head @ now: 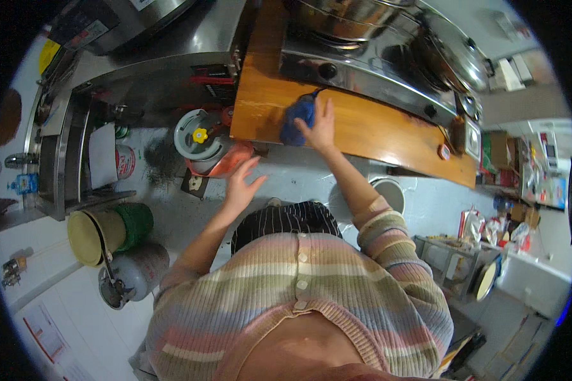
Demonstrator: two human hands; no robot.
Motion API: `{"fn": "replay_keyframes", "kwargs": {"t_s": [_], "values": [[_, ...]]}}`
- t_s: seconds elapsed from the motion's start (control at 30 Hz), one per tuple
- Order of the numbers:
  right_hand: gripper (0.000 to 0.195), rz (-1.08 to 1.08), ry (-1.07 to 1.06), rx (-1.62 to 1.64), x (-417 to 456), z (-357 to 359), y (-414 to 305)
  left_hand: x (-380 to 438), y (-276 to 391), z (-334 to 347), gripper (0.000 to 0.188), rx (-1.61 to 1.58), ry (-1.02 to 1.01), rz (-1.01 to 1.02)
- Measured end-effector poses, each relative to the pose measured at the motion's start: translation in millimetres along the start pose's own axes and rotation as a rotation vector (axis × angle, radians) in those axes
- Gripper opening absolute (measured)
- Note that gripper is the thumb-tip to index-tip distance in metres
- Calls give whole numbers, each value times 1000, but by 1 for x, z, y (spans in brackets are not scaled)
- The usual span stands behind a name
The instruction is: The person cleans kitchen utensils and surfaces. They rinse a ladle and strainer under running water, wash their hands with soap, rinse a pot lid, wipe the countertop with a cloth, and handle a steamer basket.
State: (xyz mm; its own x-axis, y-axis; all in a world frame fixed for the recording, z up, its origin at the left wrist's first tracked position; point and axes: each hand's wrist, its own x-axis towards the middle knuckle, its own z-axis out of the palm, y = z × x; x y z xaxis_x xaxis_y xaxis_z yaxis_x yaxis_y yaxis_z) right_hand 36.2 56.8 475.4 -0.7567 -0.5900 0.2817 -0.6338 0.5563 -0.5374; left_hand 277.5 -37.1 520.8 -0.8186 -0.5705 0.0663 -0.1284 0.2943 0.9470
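Note:
My right hand [320,126] is over the wooden counter [362,128], with its thumb at the edge of a blue cloth-like item [296,121] that is blurred; whether the fingers grip it cannot be told. A dark strap or tip sticks out of the item's far end, near the stainless steel gas stove [352,74]. My left hand [242,183] hangs in the air with fingers apart and nothing in it. It is beside an orange-red plastic wrap [219,164] around a grey gas cylinder [198,135] with a yellow valve knob.
A large steel pot [352,19] and a lidded pan [457,57] stand on the stove. A round red-and-white timer-like object [444,152] lies on the counter's right part. Below the counter is a pale bucket [390,194]. Another gas cylinder [145,271] and a yellowish bin [93,235] are at lower left.

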Motion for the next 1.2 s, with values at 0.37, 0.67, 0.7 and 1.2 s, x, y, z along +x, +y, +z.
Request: {"fn": "replay_keyframes", "kwargs": {"t_s": [0.37,0.67,0.7,1.2], "values": [[55,-414,-373,-225,60,115,-61,75,-123,-11,44,301,572,-367],[53,90,-89,-369,234,208,-70,158,-123,32,34,813,244,-671],[53,152,-106,-432,255,213,-68,157,-130,34,33,821,282,-658],[55,266,239,-388,477,283,5,154,-138,40,31,893,420,-522]]}}
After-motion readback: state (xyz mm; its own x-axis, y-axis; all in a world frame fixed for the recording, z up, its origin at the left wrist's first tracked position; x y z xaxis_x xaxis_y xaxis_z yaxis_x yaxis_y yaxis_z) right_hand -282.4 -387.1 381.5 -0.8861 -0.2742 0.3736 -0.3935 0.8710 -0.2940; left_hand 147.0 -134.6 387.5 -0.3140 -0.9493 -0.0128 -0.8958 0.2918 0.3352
